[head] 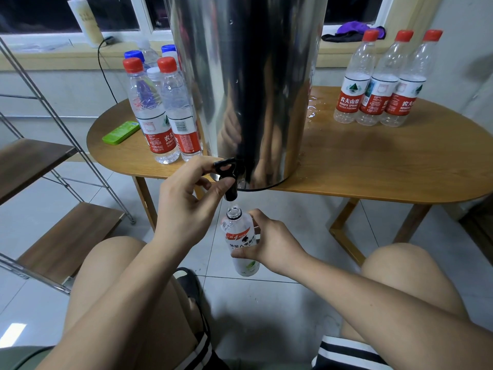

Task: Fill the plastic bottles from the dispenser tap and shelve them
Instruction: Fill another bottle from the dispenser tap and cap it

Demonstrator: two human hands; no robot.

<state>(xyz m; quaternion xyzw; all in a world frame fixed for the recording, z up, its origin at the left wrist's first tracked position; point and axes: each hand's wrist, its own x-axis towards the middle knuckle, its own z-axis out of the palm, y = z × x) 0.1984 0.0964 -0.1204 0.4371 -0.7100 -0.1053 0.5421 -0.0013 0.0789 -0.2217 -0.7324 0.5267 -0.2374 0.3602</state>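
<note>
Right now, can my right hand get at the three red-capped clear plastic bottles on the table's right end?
Probably not: the right hand grips the uncapped white-labelled bottle under the black tap. Otherwise the way to the red-capped bottles looks free.

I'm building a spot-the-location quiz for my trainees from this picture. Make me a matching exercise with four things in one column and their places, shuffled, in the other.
Things
1. uncapped bottle
2. green case
3. row of three red-capped bottles
4. purple cloth

Places
A. on the window sill
B. on the table, right of the dispenser
C. held under the tap
D. on the table, left of the dispenser

Pairs: 1-C, 2-D, 3-B, 4-A
</note>
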